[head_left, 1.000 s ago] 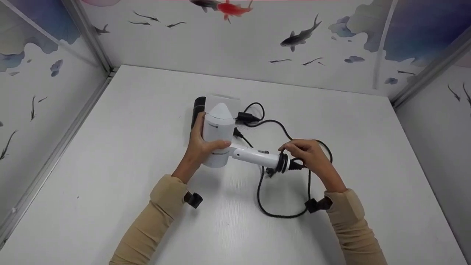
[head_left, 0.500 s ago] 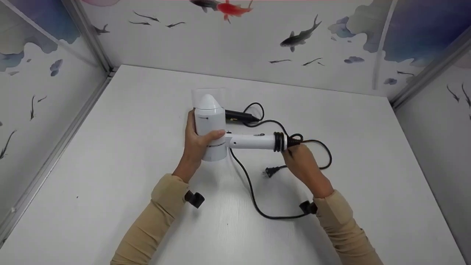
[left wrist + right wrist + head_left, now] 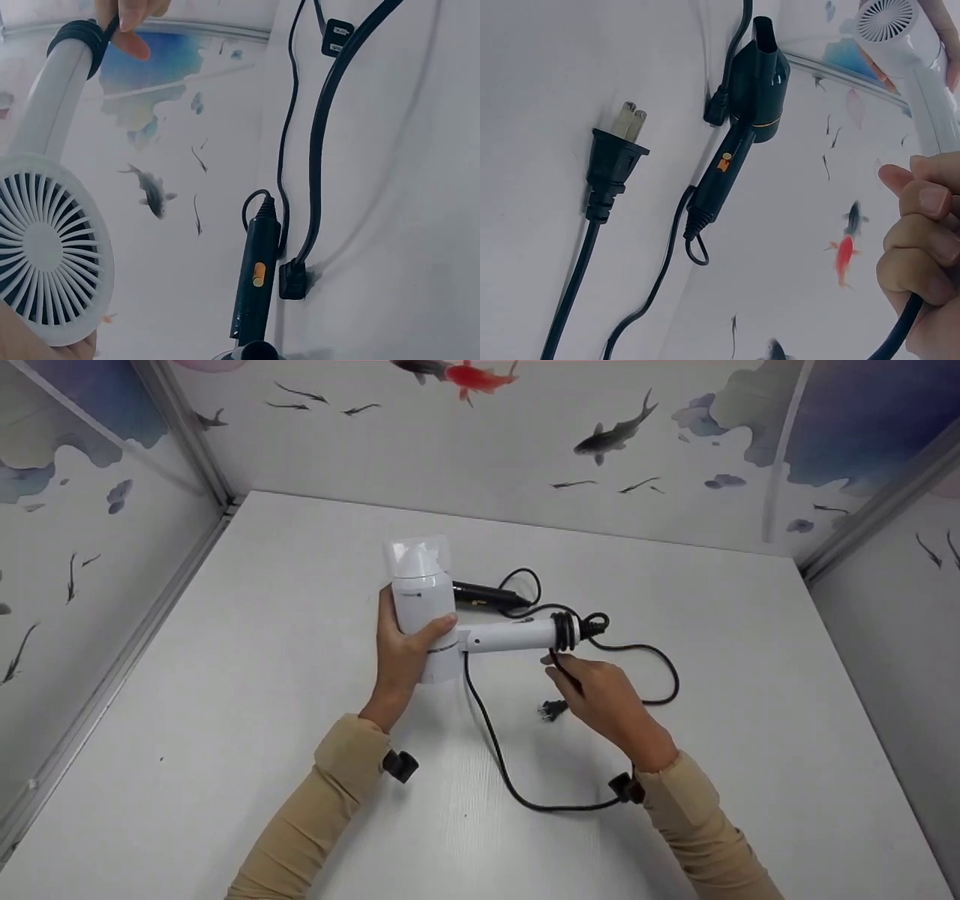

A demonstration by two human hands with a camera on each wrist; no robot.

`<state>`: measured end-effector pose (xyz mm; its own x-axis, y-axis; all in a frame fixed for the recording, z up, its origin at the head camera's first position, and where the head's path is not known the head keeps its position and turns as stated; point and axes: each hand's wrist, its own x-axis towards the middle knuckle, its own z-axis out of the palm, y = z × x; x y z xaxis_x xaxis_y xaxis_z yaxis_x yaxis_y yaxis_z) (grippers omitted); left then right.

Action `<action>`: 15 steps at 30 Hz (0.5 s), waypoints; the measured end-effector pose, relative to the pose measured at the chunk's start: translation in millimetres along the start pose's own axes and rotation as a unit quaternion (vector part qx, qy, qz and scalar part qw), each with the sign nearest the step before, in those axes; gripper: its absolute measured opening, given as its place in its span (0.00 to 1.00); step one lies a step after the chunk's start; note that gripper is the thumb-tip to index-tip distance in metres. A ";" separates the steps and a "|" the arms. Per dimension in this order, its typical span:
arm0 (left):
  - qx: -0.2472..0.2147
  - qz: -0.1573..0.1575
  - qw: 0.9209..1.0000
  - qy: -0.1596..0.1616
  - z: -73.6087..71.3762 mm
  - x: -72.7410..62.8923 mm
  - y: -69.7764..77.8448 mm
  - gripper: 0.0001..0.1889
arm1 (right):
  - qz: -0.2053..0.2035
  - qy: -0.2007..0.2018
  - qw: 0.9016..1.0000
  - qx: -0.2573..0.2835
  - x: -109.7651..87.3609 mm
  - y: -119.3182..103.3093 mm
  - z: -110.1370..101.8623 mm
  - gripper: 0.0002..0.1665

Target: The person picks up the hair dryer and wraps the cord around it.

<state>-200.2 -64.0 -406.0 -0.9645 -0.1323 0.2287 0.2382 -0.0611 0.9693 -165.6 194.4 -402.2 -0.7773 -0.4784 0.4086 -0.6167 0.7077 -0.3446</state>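
My left hand grips the barrel of a white hair dryer, held up over the table with its handle pointing right. Several turns of black power cord circle the end of that handle. Just below them, my right hand pinches the cord as it leaves the coils. In the right wrist view the right fingers are curled round the cord. The left wrist view shows the dryer's round grille up close.
A black hair dryer lies on the table behind the white one, partly hidden in the head view. Its cord loops to the right. A two-pronged plug rests near my right hand, and another plug is by the black dryer.
The white hair dryer has shifted left and away, its handle swinging upward in view. My right hand has gone from the handle's end to below it, bringing the cord round.
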 end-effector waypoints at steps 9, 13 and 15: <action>0.052 0.056 0.997 0.005 6.8 -3.0 0.5 0.44 | 0.019 -0.030 0.999 0.005 -2.6 -0.8 -3.4 0.10; 0.065 0.099 0.993 0.012 4.7 2.0 -5.0 0.44 | 0.037 -0.041 0.998 0.018 -7.2 -0.5 -5.1 0.10; 0.070 0.105 0.992 0.019 2.4 5.4 -8.8 0.45 | 0.030 -0.030 0.999 0.020 -9.6 0.1 -5.9 0.09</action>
<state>-207.7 -61.8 -413.0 -0.8893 -0.1646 0.4268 0.4134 0.1102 0.9039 -157.4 202.1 -401.3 -0.8180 -0.4667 0.3362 -0.5726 0.7153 -0.4005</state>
